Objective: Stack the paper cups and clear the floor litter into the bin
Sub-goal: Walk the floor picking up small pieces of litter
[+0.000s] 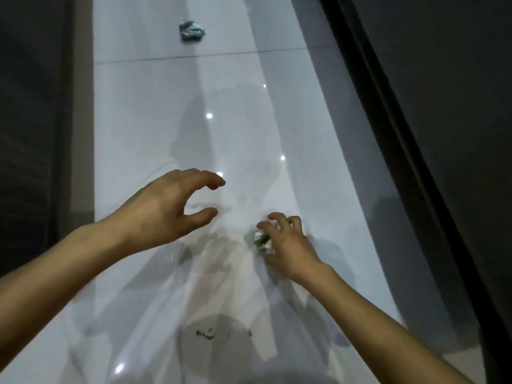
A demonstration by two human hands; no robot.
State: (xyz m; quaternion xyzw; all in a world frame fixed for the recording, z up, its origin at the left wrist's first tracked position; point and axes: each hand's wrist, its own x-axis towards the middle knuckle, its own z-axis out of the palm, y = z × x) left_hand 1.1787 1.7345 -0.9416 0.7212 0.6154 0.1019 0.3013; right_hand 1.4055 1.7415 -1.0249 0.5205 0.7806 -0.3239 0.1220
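Under right hand (288, 245) fingers (277, 217): crumpled paper (262, 241).

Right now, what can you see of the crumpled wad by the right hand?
The crumpled wad is a small ball of white paper with green print, creased and partly hidden. It seems to rest on the glossy white floor, and the right hand curls its fingers round it from above.

Indoor corridor or hallway, narrow strip of glossy white floor tiles (171, 112) reflecting ceiling lights, dark wall panels (30, 120) either side
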